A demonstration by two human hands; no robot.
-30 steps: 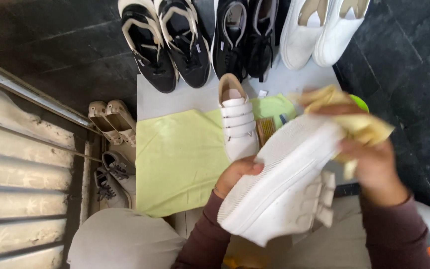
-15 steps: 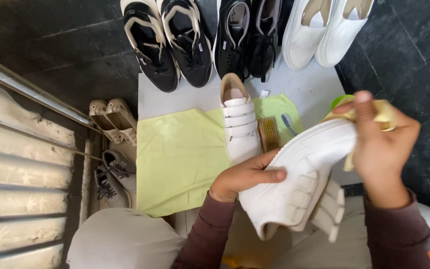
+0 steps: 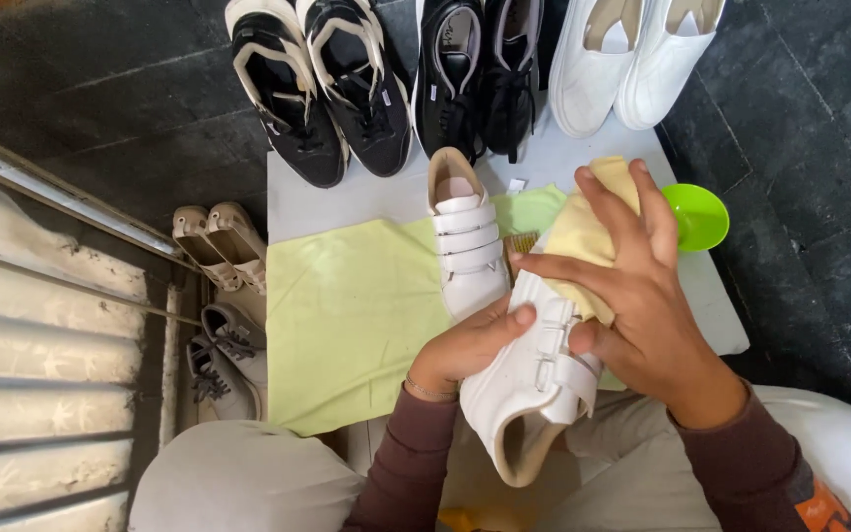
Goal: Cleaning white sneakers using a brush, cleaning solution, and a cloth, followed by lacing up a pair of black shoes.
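1. Dark stone floor, white board (image 3: pixel 603 172) on it, lime cloth (image 3: pixel 357 305) spread over its near-left part.
2. I see left hand (image 3: pixel 465 345) gripping the white strap shoe (image 3: pixel 529 389) at its side, above the board's near edge.
3. Right hand (image 3: pixel 642 305) presses a yellow rag (image 3: pixel 583 241) onto the shoe's toe, fingers spread.
4. Matching shoe (image 3: pixel 465 246) stands on the cloth; green bowl (image 3: pixel 696 217) at right edge.

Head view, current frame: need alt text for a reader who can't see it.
Seen from above, the left hand holds a white strap sneaker while the right hand presses a yellow cloth onto its toe. Its mate lies on a green towel, near a green bowl and rows of black shoes and white shoes.
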